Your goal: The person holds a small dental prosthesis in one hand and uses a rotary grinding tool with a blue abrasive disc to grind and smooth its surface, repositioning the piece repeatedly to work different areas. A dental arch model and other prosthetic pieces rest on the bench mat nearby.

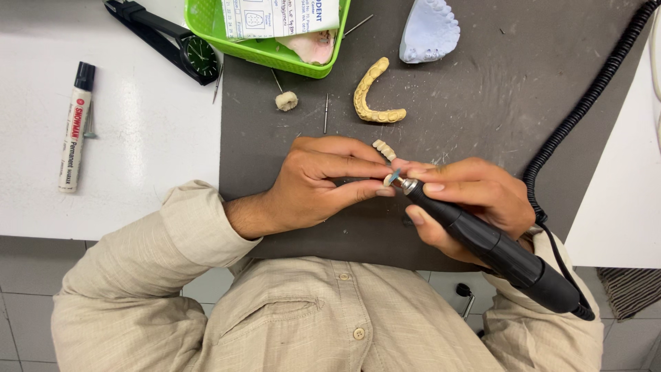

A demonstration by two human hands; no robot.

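As right hand (475, 196) grips it, handpiece (482, 238) points upper-left at tooth piece (384, 149).

On the dark grey rubber mat (482, 103), the cream arch-shaped row of teeth (372, 93) lies between the green plastic tray (206, 17) and the pale blue plaster cast (430, 31). The white marker pen (74, 131) lies left of the mat on the white table (138, 138), with the black wristwatch (186, 45) behind it.

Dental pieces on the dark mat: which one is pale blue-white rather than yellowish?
The full-arch cast at the mat's top edge. The curved tooth arch and the small tooth segment by the left hand are yellowish.
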